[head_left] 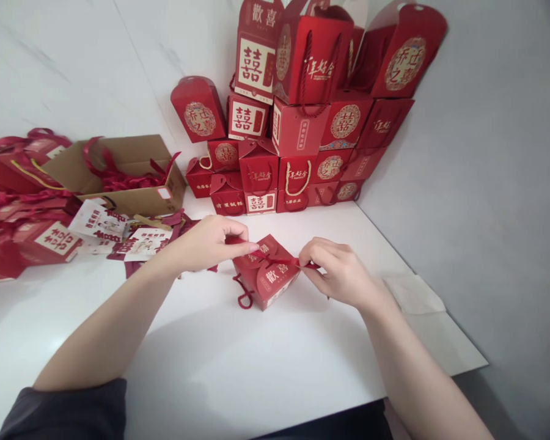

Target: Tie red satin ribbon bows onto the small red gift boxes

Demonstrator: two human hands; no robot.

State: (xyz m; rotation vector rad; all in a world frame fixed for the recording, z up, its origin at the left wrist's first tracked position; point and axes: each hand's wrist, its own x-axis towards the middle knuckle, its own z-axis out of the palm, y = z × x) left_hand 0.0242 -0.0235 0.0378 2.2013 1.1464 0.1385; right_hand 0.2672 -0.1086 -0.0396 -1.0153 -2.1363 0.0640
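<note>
Head view, red box (268, 278) between both hands' fingers (250, 247)

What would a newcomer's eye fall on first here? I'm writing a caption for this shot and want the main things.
First, the stack of red gift boxes piled high in the far corner against the wall. Next, at the centre of the white table, the left hand and right hand each pinch an end of the red ribbon over a small red box. At far left, an open cardboard carton holds more ribbons.
</note>
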